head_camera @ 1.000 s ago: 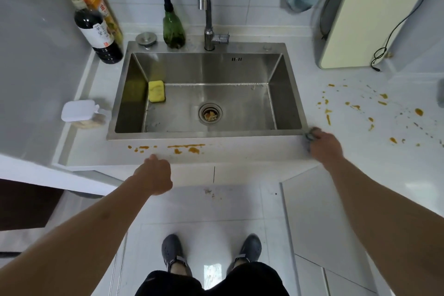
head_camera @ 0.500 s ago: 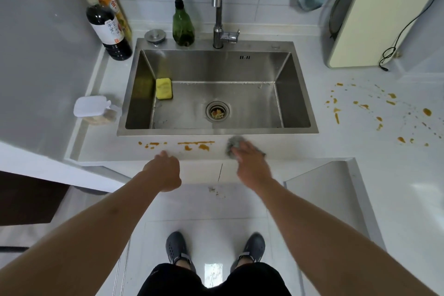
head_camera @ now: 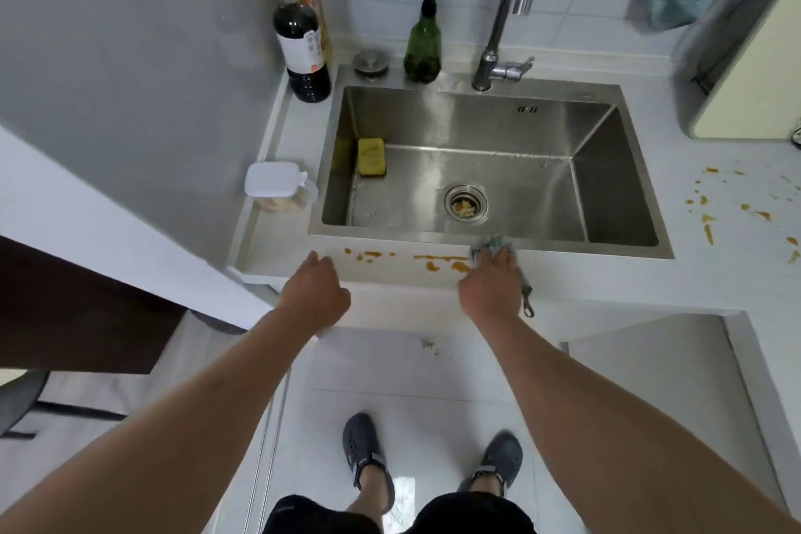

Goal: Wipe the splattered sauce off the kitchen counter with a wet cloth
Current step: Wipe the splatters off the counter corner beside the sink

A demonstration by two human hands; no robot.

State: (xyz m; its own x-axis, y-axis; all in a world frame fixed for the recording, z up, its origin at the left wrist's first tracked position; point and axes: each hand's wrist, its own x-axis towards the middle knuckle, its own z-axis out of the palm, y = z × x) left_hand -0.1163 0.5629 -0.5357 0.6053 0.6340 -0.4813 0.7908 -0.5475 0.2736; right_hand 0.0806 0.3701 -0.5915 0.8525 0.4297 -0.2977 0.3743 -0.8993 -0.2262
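White desk [head_camera: 563, 273] fronting a steel sink [head_camera: 607, 169]. Right hand [head_camera: 490, 286] grip presses a damp-looking cloth [head_camera: 492, 245] beside sauce [head_camera: 442, 262] streaks; soft, limp, best bunched under the palm. Left hand [head_camera: 314, 295], curled, probably braces the edge.

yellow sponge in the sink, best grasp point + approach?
Probably pinch the yellow sponge across its two long edges, coming straight down from above. It lies flat on the sink floor near the left wall, so a sideways approach from the left looks blocked; its top and right side are open. The right hand is busy pressing the cloth; the left hand holds nothing.
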